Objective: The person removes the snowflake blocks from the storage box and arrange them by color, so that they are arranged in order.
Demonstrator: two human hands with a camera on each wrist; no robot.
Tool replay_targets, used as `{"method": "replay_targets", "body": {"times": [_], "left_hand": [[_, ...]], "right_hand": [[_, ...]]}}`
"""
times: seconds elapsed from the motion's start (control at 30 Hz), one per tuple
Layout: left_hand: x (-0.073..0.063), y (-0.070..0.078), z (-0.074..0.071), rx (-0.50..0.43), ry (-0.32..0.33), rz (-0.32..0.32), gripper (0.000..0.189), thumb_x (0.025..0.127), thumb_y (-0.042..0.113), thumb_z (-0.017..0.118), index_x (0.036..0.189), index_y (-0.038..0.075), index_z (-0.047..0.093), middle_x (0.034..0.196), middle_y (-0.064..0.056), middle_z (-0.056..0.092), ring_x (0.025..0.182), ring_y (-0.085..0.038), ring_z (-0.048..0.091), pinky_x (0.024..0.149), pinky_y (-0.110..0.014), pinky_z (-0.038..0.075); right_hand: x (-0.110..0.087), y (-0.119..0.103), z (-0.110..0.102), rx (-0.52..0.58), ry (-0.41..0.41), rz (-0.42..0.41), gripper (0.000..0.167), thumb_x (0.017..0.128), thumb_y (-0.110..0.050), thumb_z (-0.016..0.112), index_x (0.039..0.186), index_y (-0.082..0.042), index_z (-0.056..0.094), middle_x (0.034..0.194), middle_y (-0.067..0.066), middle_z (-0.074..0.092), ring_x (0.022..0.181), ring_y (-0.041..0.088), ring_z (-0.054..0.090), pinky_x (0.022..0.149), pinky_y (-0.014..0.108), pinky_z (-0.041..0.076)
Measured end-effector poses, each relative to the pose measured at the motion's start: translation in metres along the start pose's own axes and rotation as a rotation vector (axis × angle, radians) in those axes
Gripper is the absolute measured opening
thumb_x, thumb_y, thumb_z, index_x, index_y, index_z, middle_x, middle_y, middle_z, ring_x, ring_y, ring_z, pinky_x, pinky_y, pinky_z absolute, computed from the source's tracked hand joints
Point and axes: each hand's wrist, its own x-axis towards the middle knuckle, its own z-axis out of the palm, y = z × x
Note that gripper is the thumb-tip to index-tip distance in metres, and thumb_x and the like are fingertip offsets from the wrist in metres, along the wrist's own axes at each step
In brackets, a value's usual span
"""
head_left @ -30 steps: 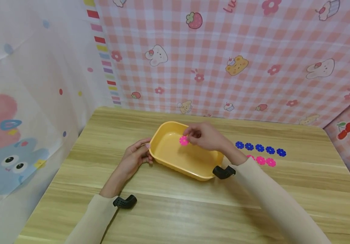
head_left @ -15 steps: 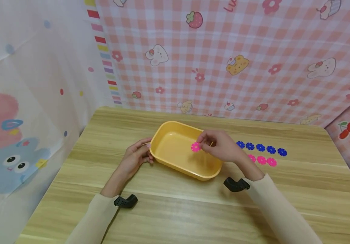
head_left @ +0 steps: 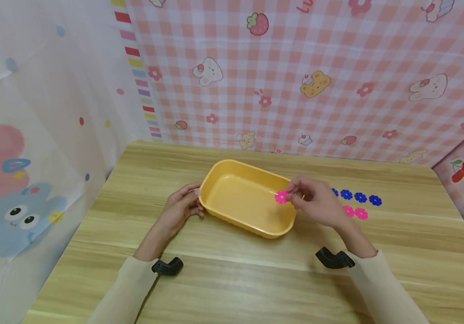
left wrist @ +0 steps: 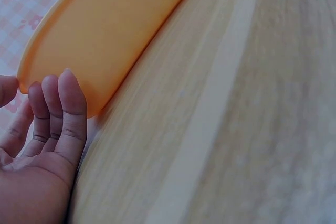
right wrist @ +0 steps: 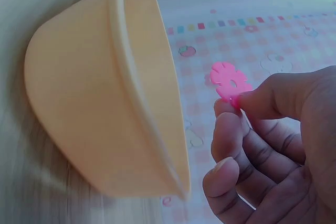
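Observation:
A yellow plastic basin [head_left: 236, 202] stands on the wooden table, its inside bare in the head view. My left hand [head_left: 180, 207] grips its left end, thumb at the rim and fingers curled against the outer wall [left wrist: 105, 30]. Between thumb and index finger, my right hand [head_left: 317, 200] pinches a pink flower-shaped plastic piece [head_left: 281, 197] above the basin's right end. In the right wrist view, that slotted pink piece [right wrist: 230, 81] has a hole in its middle. The remaining fingers of that hand are loosely curled.
Right of the basin lie a row of several blue flower pieces [head_left: 360, 197] and, nearer me, pink ones [head_left: 361, 213], both partly hidden by my right hand. A pink checked cloth [head_left: 280, 54] hangs behind the table [head_left: 232, 279], a white printed one [head_left: 54, 112] at left.
My right hand has moved right and slightly toward me with the pink flower piece, from over the basin's middle to its right end. The left hand and basin have stayed put.

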Motion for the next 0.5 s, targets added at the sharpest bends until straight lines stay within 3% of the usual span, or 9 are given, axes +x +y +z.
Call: {"method": "replay_targets", "body": {"times": [0.2,0.5], "left_hand": [[-0.001,0.000,0.001,0.004,0.010,-0.005,0.045,0.107,0.016,0.055,0.147,-0.003,0.046,0.081,-0.001,0.065,0.071,-0.013,0.063,0.065,-0.026,0.062],[-0.003,0.004,0.004,0.005,0.010,-0.009,0.049,0.107,0.016,0.054,0.150,-0.004,0.042,0.080,0.000,0.065,0.071,-0.013,0.063,0.065,-0.027,0.062]], "right_hand": [[-0.016,0.012,-0.011,0.027,0.032,0.035,0.008,0.098,-0.012,0.067,0.106,-0.009,0.068,0.096,0.009,0.071,0.075,0.015,0.061,0.060,0.022,0.054],[-0.038,0.029,-0.025,-0.005,0.073,0.104,0.009,0.099,-0.016,0.067,0.105,-0.009,0.065,0.090,0.018,0.066,0.071,0.023,0.062,0.058,0.025,0.054]]}}
